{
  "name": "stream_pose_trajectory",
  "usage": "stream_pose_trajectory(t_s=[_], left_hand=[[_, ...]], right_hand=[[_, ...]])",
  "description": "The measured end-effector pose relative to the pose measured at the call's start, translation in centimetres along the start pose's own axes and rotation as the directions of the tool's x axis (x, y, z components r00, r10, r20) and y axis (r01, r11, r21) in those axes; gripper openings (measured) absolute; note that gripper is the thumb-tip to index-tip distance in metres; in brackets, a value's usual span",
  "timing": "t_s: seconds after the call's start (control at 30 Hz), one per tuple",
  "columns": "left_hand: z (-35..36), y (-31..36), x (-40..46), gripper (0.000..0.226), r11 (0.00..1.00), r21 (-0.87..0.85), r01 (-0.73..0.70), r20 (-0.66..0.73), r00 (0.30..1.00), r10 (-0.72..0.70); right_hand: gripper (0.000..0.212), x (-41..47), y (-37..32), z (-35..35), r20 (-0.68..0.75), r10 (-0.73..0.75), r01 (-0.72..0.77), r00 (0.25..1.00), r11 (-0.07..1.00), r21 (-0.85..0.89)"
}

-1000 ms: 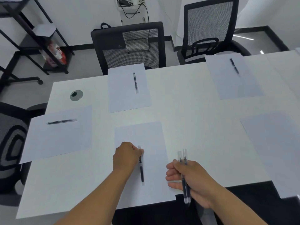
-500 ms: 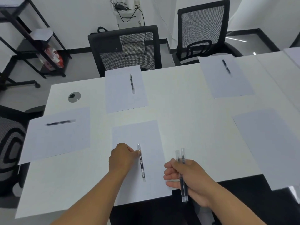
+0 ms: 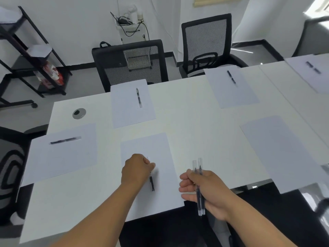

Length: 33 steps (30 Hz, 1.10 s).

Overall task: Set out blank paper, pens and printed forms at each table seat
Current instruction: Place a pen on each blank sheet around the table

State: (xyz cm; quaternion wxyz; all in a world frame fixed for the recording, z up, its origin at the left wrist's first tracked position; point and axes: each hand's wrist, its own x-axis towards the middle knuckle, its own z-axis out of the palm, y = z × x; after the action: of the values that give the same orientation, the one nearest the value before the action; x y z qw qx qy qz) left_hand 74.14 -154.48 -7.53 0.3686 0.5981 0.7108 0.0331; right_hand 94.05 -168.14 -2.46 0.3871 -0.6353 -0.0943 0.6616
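We stand at the white surface (image 3: 192, 125), where 6 sheets of blank paper are in view and 4 already carry a pen: the left sheet (image 3: 60, 154), the far-left sheet (image 3: 131, 104), the far-right sheet (image 3: 231, 90) and a corner sheet (image 3: 309, 72) at the right edge. The near-right sheet (image 3: 277, 150) lies bare. No printed forms show anywhere.

In the last second our view has swung right and the left hand (image 3: 137, 170) has slid up the pen (image 3: 151, 183) on the near sheet (image 3: 151, 175), its fingers now curled over the cap end, touching or pinching it; we cannot tell which. The pen lies flat on the paper, so we judge this seat's pen placed or about to be released.

The right hand (image 3: 204, 189) is clenched around 2 spare pens (image 3: 199, 189), held upright just beside the near sheet; the bare seat likely comes next.

For containers, only the black rack (image 3: 35, 56) on the floor holds anything: a red-patterned package (image 3: 51, 75) low down, pale items above, too blurred to name.
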Motion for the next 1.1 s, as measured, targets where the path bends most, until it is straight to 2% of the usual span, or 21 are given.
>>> stream_pose_trajectory(t_s=[0.3,0.53,0.67,0.83,1.03,1.1], left_hand=[[-1.6,7.0,-5.1,0.02,0.964,0.129,-0.232,0.048,0.972,0.228],[-0.5,14.4,-11.8,0.013,0.879,0.157,-0.451,0.133,0.891,0.434],[1.3,19.0,-17.7,0.013,0.797,0.124,-0.591,0.191,0.803,0.565],[3.2,24.3,-26.8,0.01,0.66,0.104,-0.744,0.205,0.665,0.718],[6.3,28.7,-39.6,0.01,0.515,0.085,-0.853,0.171,0.522,0.836],[7.3,29.1,-43.1,0.008,0.506,0.05,-0.861,0.147,0.508,0.849]], right_hand=[[0.035,-5.6,-2.3,-1.1,-0.073,-0.124,0.129,0.99,0.99,0.065],[0.031,-12.0,-2.2,-5.9,-0.215,-0.192,0.208,0.958,0.976,0.058],[0.033,-17.5,-1.8,-10.4,-0.306,-0.254,0.277,0.917,0.96,0.032],[0.032,-25.3,-1.3,-16.8,-0.408,-0.378,0.426,0.831,0.904,0.03],[0.032,-36.2,1.3,-24.6,-0.484,-0.503,0.584,0.715,0.811,0.02],[0.034,-39.0,2.2,-26.7,-0.472,-0.539,0.619,0.698,0.786,0.017]])
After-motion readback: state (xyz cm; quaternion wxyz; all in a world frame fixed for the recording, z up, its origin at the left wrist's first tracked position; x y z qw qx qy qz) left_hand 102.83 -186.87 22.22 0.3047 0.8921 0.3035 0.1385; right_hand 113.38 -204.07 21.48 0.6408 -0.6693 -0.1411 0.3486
